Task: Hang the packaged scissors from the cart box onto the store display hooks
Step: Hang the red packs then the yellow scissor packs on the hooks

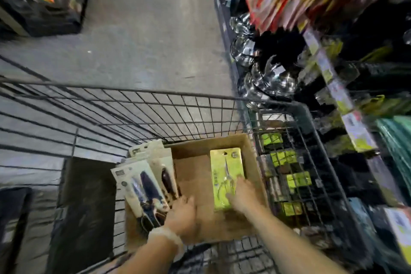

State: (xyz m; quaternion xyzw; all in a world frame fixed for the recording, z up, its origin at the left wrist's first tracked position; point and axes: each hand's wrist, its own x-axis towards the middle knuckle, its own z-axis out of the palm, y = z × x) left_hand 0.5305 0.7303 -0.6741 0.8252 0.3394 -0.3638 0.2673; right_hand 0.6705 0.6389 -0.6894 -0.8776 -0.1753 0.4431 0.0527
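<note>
Your right hand (241, 193) lay with its fingers spread flat on the lower half of the yellow-green scissors pack (225, 179), pressing rather than gripping it; blur hid whether the thumb had hooked an edge. Your left hand (183, 212) rested loosely open on the cardboard box (200, 162) floor, at nine o'clock from the right, beside the beige packs (146, 182) leaning on the box's left wall. To lift cleanly, you probably needed to curl fingertips under the pack's near edge, keeping its hang hole, at twelve o'clock from your fingers, free for the display hooks (378, 104) at two o'clock.
</note>
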